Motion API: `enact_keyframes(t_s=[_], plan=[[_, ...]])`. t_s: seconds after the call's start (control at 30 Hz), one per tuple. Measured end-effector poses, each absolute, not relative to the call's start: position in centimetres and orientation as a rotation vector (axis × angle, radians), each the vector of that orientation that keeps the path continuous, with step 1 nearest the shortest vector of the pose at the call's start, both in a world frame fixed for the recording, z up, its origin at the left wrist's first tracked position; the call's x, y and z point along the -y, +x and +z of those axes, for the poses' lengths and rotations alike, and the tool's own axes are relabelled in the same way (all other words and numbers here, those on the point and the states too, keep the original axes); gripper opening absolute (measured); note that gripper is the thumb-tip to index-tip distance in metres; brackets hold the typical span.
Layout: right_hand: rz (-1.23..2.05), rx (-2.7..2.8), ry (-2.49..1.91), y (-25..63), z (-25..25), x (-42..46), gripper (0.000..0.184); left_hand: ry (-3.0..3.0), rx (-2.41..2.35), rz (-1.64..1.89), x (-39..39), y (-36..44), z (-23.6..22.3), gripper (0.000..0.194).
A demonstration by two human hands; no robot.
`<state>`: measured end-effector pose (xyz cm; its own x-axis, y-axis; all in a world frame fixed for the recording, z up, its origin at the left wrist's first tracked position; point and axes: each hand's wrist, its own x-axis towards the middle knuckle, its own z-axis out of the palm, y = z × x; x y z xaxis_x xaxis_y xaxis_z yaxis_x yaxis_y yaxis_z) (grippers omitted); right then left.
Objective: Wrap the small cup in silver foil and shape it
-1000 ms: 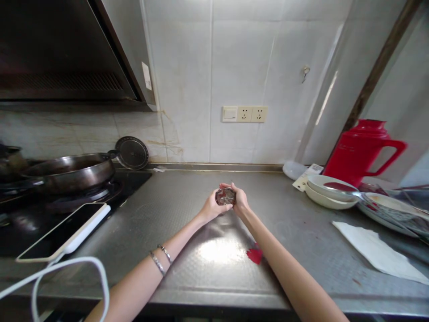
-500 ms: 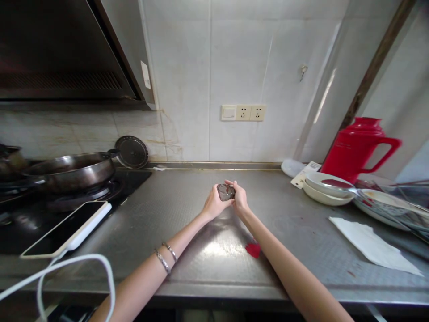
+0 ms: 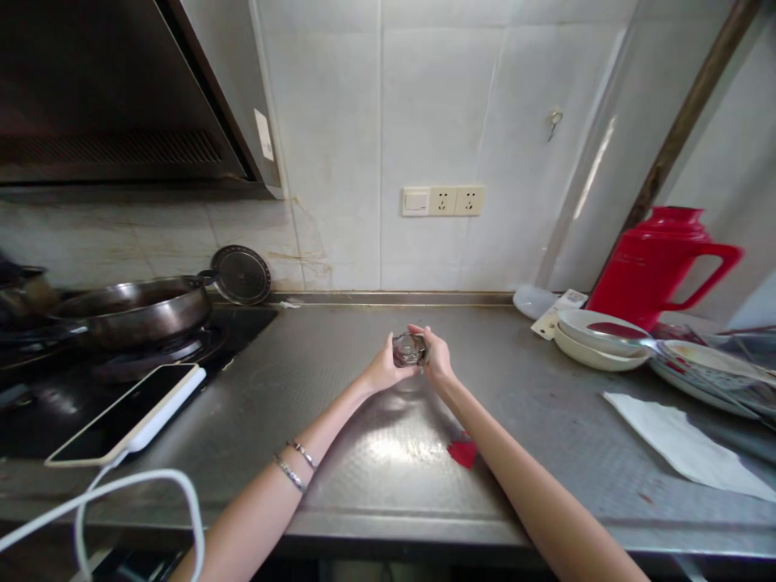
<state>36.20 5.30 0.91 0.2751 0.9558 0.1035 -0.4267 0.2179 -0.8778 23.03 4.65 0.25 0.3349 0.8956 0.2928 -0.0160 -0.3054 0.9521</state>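
Observation:
Out over the middle of the steel counter, my left hand point(image 3: 385, 368) and my right hand point(image 3: 437, 358) hold one small round glass object point(image 3: 408, 350) between them. It looks grey and see-through, with a shiny rim or facets; its exact kind is unclear. The left fingers and thumb wrap its left side, while the right fingers close around its right side and far edge. Parts of it are hidden by my fingers. Beside my right forearm, a small red piece point(image 3: 462, 453) lies on the counter, partly covered by the arm.
Left, a steel pan point(image 3: 142, 315) sits on the black stove, and a white-cased phone point(image 3: 127, 414) with a cable point(image 3: 151, 477) lies at its edge. Right are a red thermos point(image 3: 651, 263), stacked bowls point(image 3: 600, 347), plates point(image 3: 709, 376) and a paper napkin point(image 3: 682, 444).
The round glass object has turned in my hands, so its shiny rim and clear inside show more. My hands stay in about the same place; the view has shifted slightly.

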Motion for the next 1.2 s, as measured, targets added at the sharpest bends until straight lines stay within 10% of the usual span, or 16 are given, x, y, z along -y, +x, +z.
enact_keyframes(t_s=[0.17,1.2], plan=[[1.182,0.769,-0.865,36.1,1.3,-5.1,0.037,1.646,-0.750,1.082,-4.9,22.4,0.6,0.077],[0.948,0.820,-0.849,34.8,0.7,-4.9,0.041,1.473,-0.901,1.410,-5.0,23.6,-1.0,0.079]])
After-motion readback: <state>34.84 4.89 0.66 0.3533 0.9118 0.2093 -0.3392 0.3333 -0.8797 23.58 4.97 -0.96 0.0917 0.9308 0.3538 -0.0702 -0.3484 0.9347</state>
